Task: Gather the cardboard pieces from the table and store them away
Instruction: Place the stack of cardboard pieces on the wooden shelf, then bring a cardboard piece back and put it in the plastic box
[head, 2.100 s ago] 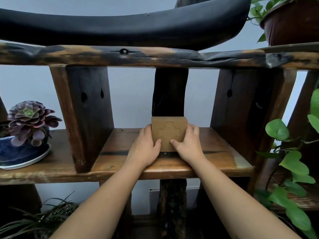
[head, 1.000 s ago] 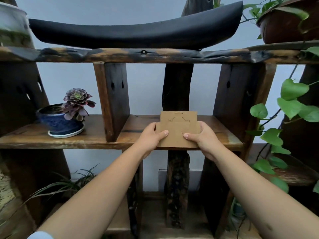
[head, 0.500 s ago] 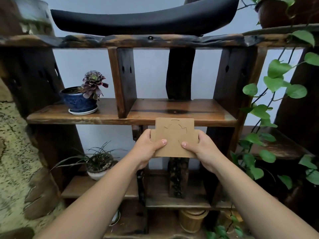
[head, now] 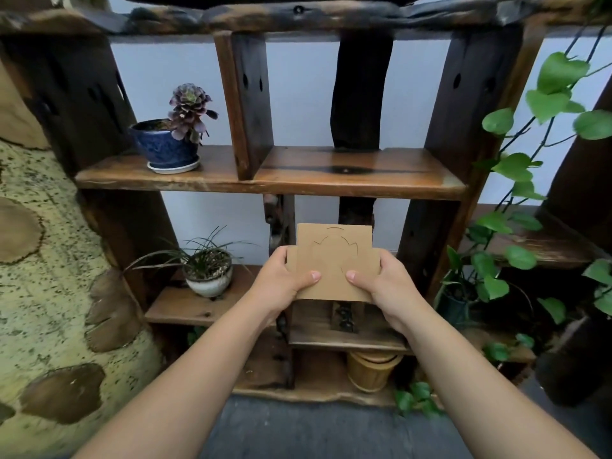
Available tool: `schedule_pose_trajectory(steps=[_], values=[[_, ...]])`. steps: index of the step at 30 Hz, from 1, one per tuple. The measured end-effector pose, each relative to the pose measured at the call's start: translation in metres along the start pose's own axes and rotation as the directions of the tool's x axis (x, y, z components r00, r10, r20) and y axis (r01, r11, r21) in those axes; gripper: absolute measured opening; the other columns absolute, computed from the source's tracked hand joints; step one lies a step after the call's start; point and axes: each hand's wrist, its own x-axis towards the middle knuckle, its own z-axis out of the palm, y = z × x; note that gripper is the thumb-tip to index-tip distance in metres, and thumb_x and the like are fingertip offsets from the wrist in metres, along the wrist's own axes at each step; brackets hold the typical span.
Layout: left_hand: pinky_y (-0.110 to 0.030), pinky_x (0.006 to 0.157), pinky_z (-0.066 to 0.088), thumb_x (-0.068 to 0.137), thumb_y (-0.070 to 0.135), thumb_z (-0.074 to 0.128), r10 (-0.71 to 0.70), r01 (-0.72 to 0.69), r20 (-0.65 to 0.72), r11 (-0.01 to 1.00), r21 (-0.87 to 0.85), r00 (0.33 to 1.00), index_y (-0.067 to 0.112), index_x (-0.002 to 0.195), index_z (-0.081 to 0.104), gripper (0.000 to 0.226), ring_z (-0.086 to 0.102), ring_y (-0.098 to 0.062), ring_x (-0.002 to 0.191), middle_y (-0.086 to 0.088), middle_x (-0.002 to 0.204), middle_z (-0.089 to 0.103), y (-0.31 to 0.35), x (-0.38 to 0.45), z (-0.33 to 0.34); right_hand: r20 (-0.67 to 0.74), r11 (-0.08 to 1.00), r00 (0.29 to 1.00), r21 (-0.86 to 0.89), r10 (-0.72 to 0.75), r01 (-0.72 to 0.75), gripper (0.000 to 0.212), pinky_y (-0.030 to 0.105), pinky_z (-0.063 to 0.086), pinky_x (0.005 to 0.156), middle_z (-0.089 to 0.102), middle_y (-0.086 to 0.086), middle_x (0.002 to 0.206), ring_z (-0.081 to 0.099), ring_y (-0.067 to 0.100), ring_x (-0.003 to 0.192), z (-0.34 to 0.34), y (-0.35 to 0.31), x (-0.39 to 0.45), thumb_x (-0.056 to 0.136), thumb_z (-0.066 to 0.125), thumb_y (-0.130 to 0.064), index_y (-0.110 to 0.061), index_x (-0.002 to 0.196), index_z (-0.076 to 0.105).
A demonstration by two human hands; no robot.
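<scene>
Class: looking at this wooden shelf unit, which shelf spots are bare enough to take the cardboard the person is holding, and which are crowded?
The middle shelf is bare from the wooden divider to the right-hand post. Left of the divider, the blue pot fills most of its bay. Lower down, the white pot crowds the left board; the board beneath the cardboard looks mostly bare, though partly hidden.

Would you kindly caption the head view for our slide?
Both hands, left and right, hold cardboard pieces before a wooden shelf.

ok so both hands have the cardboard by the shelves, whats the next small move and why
Probably lower the flat brown cardboard stack, held by left hand and right hand, onto the lower wooden shelf: it hangs just above that bare board.
</scene>
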Motion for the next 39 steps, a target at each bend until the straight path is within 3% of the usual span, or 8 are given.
schedule_pose_trajectory(steps=[9,14,20,23,25,29,32,39], values=[[-0.031,0.081,0.057,0.077,0.004,0.076,-0.072,0.067,-0.089,0.996,-0.063,0.993,0.014,0.118,0.056,0.047,0.069,-0.017,0.098,-0.005,0.111,0.070,-0.011,-0.021,0.000,0.077,0.999,0.996,0.016,0.039,-0.040,0.039,0.025,0.057,0.069,0.071,-0.015,0.098,0.068,0.007,0.090,0.009,0.012,0.002,0.073,0.081,-0.022,-0.034,0.104,0.061],[-0.039,0.085,0.057,0.078,0.003,0.075,-0.153,0.141,-0.160,0.986,-0.085,0.975,0.012,0.121,0.054,0.049,0.068,-0.022,0.101,-0.008,0.113,0.069,-0.027,-0.034,-0.016,0.163,0.996,0.983,-0.010,0.088,-0.088,0.044,0.035,0.056,0.081,0.070,-0.009,0.105,0.066,0.012,0.097,0.029,0.029,0.008,0.072,0.081,-0.022,-0.029,0.110,0.061],[-0.038,0.081,0.058,0.075,0.006,0.077,-0.212,0.199,-0.313,0.977,-0.073,0.926,0.013,0.121,0.055,0.052,0.069,-0.022,0.098,-0.009,0.112,0.069,-0.057,-0.065,-0.053,0.303,0.992,0.945,-0.020,0.126,-0.126,0.037,0.014,0.051,0.059,0.071,-0.013,0.095,0.067,0.000,0.083,0.077,0.049,0.004,0.072,0.080,-0.015,-0.030,0.100,0.063],[-0.027,0.066,0.058,0.077,0.007,0.076,-0.242,0.226,-0.376,0.970,-0.089,0.895,0.016,0.119,0.054,0.049,0.068,-0.022,0.096,-0.008,0.112,0.069,-0.068,-0.091,-0.077,0.394,0.983,0.902,-0.026,0.178,-0.183,0.041,0.028,0.058,0.072,0.073,-0.009,0.099,0.069,0.009,0.090,0.111,0.057,-0.004,0.071,0.080,-0.012,-0.027,0.105,0.063],[-0.030,0.075,0.058,0.078,0.004,0.075,-0.256,0.236,-0.424,0.967,-0.102,0.869,0.014,0.119,0.053,0.047,0.067,-0.023,0.102,-0.009,0.113,0.068,-0.073,-0.110,-0.094,0.454,0.977,0.867,-0.044,0.205,-0.207,0.044,0.038,0.057,0.081,0.072,-0.004,0.104,0.069,0.014,0.095,0.135,0.059,-0.012,0.071,0.080,-0.012,-0.023,0.110,0.062],[-0.048,0.097,0.050,0.080,0.003,0.074,-0.300,0.281,-0.515,0.952,-0.116,0.803,0.006,0.125,0.049,0.052,0.063,-0.027,0.110,-0.014,0.119,0.065,-0.075,-0.152,-0.129,0.541,0.978,0.815,-0.087,0.207,-0.191,0.044,0.033,0.056,0.081,0.071,-0.005,0.104,0.068,0.011,0.094,0.184,0.056,-0.036,0.073,0.080,-0.011,-0.024,0.110,0.060],[-0.048,0.098,0.049,0.080,0.005,0.074,-0.304,0.286,-0.586,0.950,-0.126,0.751,0.006,0.127,0.047,0.054,0.062,-0.025,0.111,-0.013,0.120,0.063,-0.075,-0.188,-0.155,0.606,0.979,0.770,-0.097,0.199,-0.177,0.037,0.023,0.055,0.069,0.071,-0.009,0.098,0.069,0.004,0.083,0.222,0.052,-0.058,0.074,0.079,-0.011,-0.029,0.100,0.059],[-0.043,0.097,0.050,0.081,0.011,0.075,-0.312,0.305,-0.694,0.942,-0.139,0.648,0.011,0.122,0.050,0.048,0.061,-0.022,0.111,-0.010,0.122,0.063,-0.077,-0.295,-0.223,0.732,0.976,0.647,-0.193,0.215,-0.105,0.038,0.037,0.055,0.083,0.069,-0.005,0.105,0.066,0.012,0.096,0.317,0.043,-0.136,0.075,0.078,-0.016,-0.026,0.106,0.058]])
